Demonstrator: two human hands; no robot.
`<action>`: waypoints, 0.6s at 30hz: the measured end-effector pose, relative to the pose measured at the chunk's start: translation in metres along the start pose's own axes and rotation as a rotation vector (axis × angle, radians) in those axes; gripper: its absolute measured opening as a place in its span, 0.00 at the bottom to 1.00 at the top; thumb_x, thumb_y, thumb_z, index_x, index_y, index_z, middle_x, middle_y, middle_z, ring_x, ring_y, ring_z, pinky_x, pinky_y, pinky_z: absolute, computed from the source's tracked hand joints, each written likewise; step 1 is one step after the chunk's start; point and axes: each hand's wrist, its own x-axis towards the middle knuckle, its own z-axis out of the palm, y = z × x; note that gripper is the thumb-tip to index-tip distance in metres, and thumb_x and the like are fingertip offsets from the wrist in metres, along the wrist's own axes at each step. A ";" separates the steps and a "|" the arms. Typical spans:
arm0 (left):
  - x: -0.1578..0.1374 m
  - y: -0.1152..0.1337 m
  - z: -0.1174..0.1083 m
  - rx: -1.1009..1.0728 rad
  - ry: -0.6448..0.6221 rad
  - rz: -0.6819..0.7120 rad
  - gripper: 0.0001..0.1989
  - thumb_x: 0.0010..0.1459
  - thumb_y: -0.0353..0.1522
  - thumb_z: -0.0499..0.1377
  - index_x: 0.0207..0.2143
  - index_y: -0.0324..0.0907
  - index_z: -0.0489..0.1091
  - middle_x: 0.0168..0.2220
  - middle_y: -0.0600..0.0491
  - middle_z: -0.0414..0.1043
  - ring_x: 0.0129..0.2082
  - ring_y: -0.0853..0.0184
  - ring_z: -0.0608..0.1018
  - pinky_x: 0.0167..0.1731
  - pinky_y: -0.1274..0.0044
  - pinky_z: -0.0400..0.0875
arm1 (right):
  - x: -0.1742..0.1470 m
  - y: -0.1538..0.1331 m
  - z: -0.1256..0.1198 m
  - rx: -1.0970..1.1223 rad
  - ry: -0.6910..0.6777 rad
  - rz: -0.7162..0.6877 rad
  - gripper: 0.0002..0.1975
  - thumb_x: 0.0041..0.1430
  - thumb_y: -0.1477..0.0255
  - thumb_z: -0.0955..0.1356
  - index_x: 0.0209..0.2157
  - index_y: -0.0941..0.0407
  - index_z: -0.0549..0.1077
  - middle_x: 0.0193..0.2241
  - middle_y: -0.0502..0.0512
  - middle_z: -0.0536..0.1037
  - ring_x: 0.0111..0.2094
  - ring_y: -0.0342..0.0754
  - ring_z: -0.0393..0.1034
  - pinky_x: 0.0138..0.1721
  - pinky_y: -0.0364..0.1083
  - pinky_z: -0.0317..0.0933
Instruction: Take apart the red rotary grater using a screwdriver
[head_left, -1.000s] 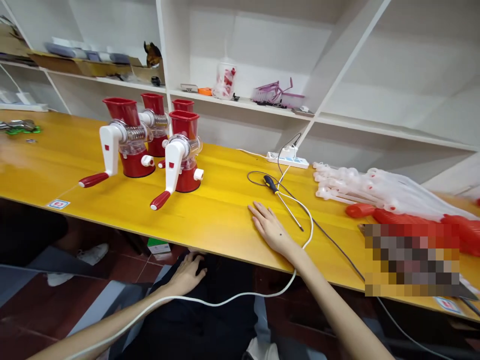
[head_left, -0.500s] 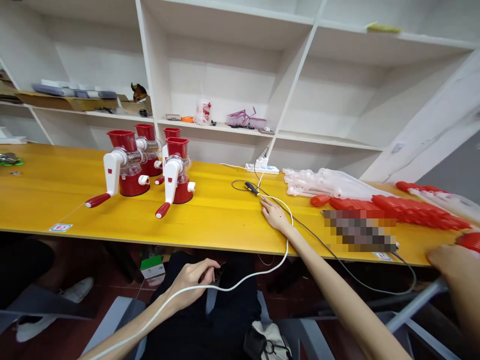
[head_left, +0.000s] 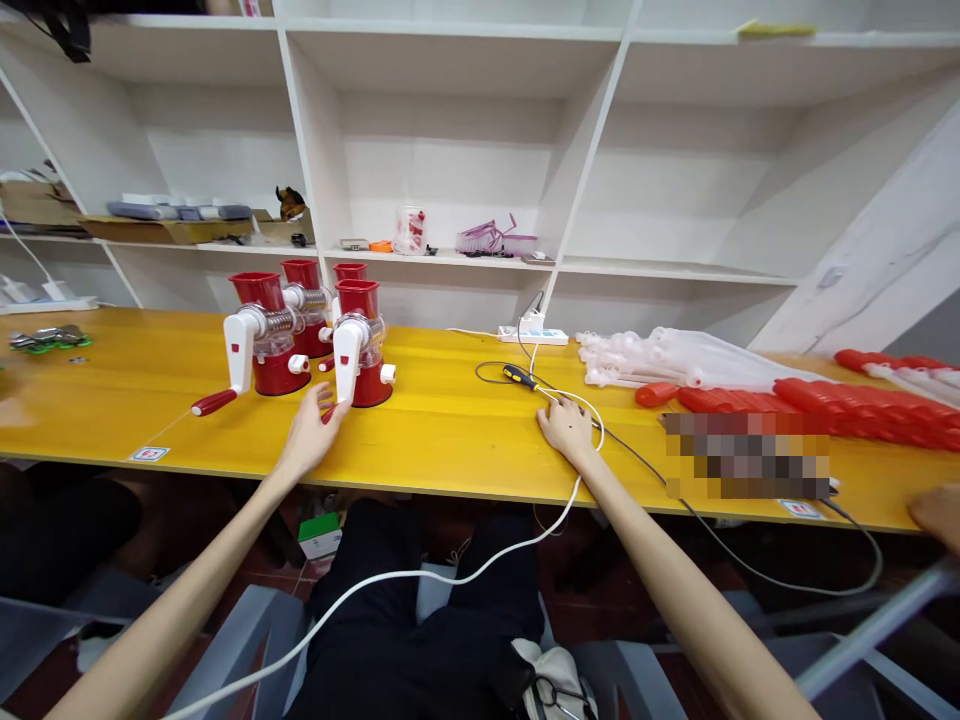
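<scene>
My left hand (head_left: 309,432) is at the front rotary grater (head_left: 373,384), its thumb and fingers closed around the red crank handle, which is partly hidden. That grater has a red hopper, a clear body with a metal drum, a red base and a white crank arm. My right hand (head_left: 568,428) rests palm down on the yellow table (head_left: 450,440), fingers loosely out and bent. A white cable (head_left: 598,415) runs by its fingertips and over the wrist. Just beyond it lies a black and yellow screwdriver-like tool (head_left: 519,377), apart from the fingers.
More red graters (head_left: 281,378) stand to the left. A power strip (head_left: 536,336) sits at the back. At right lie white plastic pieces (head_left: 675,360), red plastic pieces (head_left: 847,410) and a blurred-out item (head_left: 750,457). Another person's hand (head_left: 937,515) is at the right edge.
My left hand has risen from above my lap to the front grater's handle and closed on it. My right hand stays by the tool, its fingers more bent. The view has shifted slightly.
</scene>
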 end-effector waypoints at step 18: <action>0.051 -0.044 0.033 0.002 -0.122 0.029 0.38 0.41 0.49 0.69 0.49 0.36 0.65 0.48 0.38 0.75 0.48 0.50 0.79 0.51 0.61 0.73 | 0.001 -0.001 0.002 -0.017 0.068 -0.011 0.20 0.66 0.62 0.67 0.54 0.60 0.69 0.52 0.59 0.73 0.52 0.50 0.70 0.54 0.56 0.69</action>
